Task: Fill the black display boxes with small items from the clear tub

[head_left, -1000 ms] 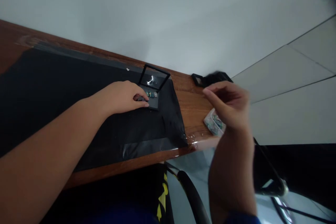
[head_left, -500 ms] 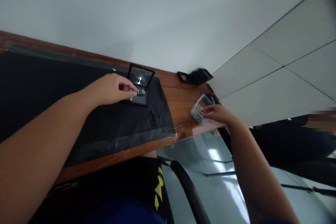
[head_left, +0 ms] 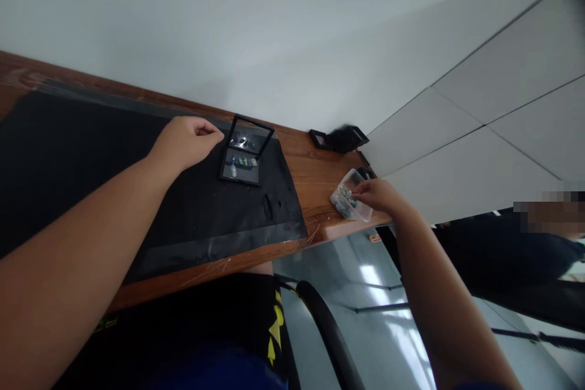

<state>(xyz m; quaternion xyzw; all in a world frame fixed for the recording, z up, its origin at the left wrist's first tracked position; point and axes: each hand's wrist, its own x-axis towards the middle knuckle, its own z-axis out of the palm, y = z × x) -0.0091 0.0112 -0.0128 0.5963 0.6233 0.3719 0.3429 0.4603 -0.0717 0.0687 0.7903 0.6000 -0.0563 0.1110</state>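
My left hand (head_left: pixel 187 137) hovers just left of an open black display case (head_left: pixel 241 180), its thumb and fingertips pinched together with nothing visible between them. Inside the case, a row of several small blue, green and whitish pieces (head_left: pixel 244 162) lies below the raised clear lid (head_left: pixel 249 137). One pale piece (head_left: pixel 233 171) sits lower at the left. Over to the right, my right hand (head_left: pixel 375 194) reaches into a clear plastic tub (head_left: pixel 363 213) of small green-white stones (head_left: pixel 342 202). Its fingers are closed at the stones; what they pinch is too small to make out.
A black mat (head_left: pixel 183 213) covers much of the wooden table (head_left: pixel 315 173). Dark boxes (head_left: pixel 345 138) stand against the wall at the back right. A chair armrest (head_left: pixel 326 329) is below the table edge, and another person in dark clothing (head_left: pixel 484 250) is at the right.
My left hand has drawn back up and left from the case, leaving the row of pieces in view. My right hand stays in the tub, its fingers now closer together.
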